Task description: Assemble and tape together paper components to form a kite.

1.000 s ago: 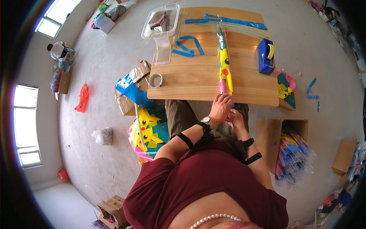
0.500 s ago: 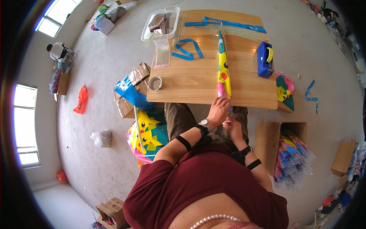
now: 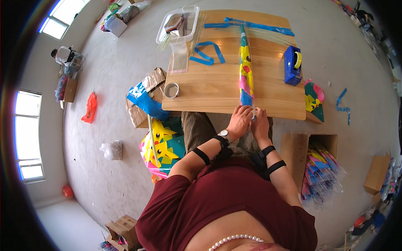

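A long, narrow folded kite (image 3: 246, 71) with a yellow, pink, blue and green cartoon print lies lengthwise on the wooden table (image 3: 205, 94). It is inside a clear plastic bag whose near end reaches the front edge. There my left hand (image 3: 239, 121) is closed, pinching the bag's end. My right hand (image 3: 260, 122) is closed on the same end, close beside the left. Something small and shiny shows between my fingertips, too small to make out. Right of the kite stands a blue tape dispenser (image 3: 292, 69) with a yellow roll.
A tape roll (image 3: 171, 90), blue strips (image 3: 208, 53), thin sticks (image 3: 268, 37), a flat clear bag (image 3: 179, 56) and a plastic tub (image 3: 196, 21) are on the table. Printed sheets (image 3: 165, 146) lie at my left. A carton (image 3: 293, 157) of bagged kites stands at my right.
The kite has slid away from me, showing blue at its near end. My right hand has risen from my lap to the bag's end. My left hand stays at the table edge.
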Motion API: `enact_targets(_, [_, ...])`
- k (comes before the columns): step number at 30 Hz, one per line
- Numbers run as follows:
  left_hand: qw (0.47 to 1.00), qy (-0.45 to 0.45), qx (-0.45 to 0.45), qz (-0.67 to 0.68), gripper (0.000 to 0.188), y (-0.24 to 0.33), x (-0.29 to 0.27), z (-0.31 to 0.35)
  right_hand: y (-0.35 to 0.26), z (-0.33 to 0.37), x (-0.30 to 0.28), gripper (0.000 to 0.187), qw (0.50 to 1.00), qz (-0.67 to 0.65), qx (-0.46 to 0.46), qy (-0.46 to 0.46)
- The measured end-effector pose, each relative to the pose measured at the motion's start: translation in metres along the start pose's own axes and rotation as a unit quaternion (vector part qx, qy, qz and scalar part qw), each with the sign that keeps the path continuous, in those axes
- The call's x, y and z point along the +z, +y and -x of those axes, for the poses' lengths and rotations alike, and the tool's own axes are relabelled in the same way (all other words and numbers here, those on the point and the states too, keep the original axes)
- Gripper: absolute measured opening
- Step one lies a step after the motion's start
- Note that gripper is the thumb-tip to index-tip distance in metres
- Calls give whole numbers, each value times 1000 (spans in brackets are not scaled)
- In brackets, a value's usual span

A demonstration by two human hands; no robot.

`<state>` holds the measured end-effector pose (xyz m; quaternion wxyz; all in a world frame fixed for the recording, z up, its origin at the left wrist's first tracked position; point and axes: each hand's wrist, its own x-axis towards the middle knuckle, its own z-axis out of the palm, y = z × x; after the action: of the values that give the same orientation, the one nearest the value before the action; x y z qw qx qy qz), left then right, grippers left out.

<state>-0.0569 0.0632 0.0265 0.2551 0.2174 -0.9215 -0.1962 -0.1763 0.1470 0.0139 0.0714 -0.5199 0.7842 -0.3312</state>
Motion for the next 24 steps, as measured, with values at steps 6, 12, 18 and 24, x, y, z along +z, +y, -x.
enact_targets(6, [999, -22, -16, 37, 34, -6, -19, 0, 6, 7, -2, 58, 998, -51, -2, -30])
enact_targets(12, [999, -36, -38, -8, 52, -34, -13, -10, 9, 16, -8, 58, 971, -170, 137, -97])
enact_targets(18, [984, -153, -31, -81, 54, -44, -19, -12, 43, 21, 9, 41, 922, -247, 268, -133])
enact_targets(24, [995, 18, -22, -95, 63, -52, -13, -53, 44, 16, 8, 36, 849, -403, 309, -148])
